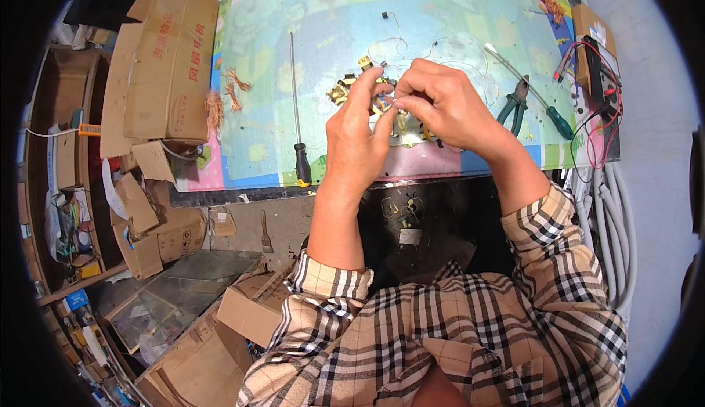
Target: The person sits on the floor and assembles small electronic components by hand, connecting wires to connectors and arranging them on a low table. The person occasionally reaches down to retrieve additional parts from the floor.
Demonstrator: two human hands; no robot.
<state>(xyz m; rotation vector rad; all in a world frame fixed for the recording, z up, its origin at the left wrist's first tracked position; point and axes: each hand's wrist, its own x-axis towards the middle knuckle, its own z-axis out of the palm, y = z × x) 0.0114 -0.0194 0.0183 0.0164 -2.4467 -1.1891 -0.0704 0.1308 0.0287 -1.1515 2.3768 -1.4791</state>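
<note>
So the left hand (358,122) is up over the table edge, back of the hand to the left, fingers pointing away from the body, with thumb and fingers closed in a narrow grip on a small wired part (382,103). The right hand (443,102) comes in from the other side, wrist bent inward, knuckles up, thumb and forefinger drawn close together right at that part. Can't tell if they've actually got a wire pinched, the fingers hide it.

The part sits between the two hands, just above the near side of the table. It's small and mostly covered, so take this with a pinch of salt: I can't make out its long axis or which way it faces, only blue and yellow bits showing.

Yellow-and-black pieces (338,92) lie just beyond the left fingers. Left of that, a black-handled screwdriver (301,159) lies with its shaft pointing away from the person. On the right there's pliers (521,92), jaws away, and a green-handled screwdriver (559,123) slanting, tip up and left. Further right is a black meter (604,76) with red and black leads. Copper wire bundles (214,111) lie by the cardboard box (150,76) on the left.
</note>
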